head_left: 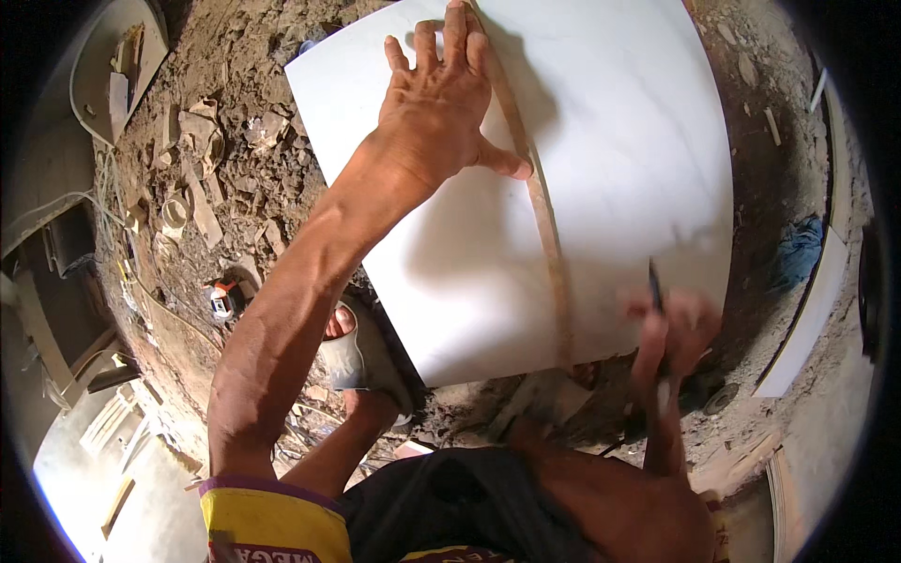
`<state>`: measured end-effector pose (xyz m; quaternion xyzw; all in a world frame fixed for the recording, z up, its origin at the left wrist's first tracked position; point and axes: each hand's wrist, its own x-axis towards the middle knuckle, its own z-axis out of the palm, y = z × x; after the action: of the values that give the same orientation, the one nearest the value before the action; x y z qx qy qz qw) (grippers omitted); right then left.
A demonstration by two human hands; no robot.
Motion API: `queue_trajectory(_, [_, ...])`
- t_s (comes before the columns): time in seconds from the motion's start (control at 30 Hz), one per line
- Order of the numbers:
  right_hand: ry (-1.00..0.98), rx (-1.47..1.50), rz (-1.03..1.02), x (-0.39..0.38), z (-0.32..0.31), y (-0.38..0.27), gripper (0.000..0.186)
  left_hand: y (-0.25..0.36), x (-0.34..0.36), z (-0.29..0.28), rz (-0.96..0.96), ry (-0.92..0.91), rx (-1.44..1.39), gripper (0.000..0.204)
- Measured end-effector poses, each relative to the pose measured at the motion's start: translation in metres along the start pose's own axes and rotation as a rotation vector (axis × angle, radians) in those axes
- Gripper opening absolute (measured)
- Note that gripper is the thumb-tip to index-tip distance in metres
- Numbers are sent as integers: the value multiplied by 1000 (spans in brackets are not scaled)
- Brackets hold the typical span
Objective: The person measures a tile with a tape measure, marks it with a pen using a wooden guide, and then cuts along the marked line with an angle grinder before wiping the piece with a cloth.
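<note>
Right of the wooden strip [538,202], the white panel [638,131] gives my right grip [680,333], closed round a dark pen [655,283], a broad open stretch toward the top. The strip bars a flat slide leftward, and my left grip [434,103] spreads against its upper part. My left forearm [300,267] spans the panel's left edge; near the lower left corner, my sandalled foot [352,357] crowds the side. Rubble [202,155] litters the ground beyond.
</note>
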<state>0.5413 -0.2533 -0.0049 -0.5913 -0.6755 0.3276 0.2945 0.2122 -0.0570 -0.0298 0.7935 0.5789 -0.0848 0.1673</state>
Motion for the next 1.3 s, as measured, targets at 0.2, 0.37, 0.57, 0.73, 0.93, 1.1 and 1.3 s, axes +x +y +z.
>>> queue_trajectory(0.2, [-5, 232, -250, 219, 87, -48, 20, 7, -3, 12, -67, 205, 149, 140])
queue_trajectory(0.37, [139, 291, -318, 272, 135, -61, 6, 9, -8, -5, -49, 115, 59, 149])
queue_trajectory(0.57, [68, 231, -248, 289, 152, -61, 11, -4, 1, 34, -79, 332, 282, 145])
queue_trajectory(0.73, [43, 352, -226, 297, 158, -57, 10, -4, 1, 34, -87, 317, 253, 145])
queue_trajectory(0.93, [-43, 338, -300, 299, 152, -63, 11, -3, 1, 34, -76, 263, 252, 145])
queue_trajectory(1.1, [-80, 313, -232, 296, 150, -71, 13, -9, 4, 43, -65, 333, 240, 147])
queue_trajectory(1.3, [-35, 216, -355, 281, 134, -57, 18, 3, 1, 50, -62, 312, 256, 147])
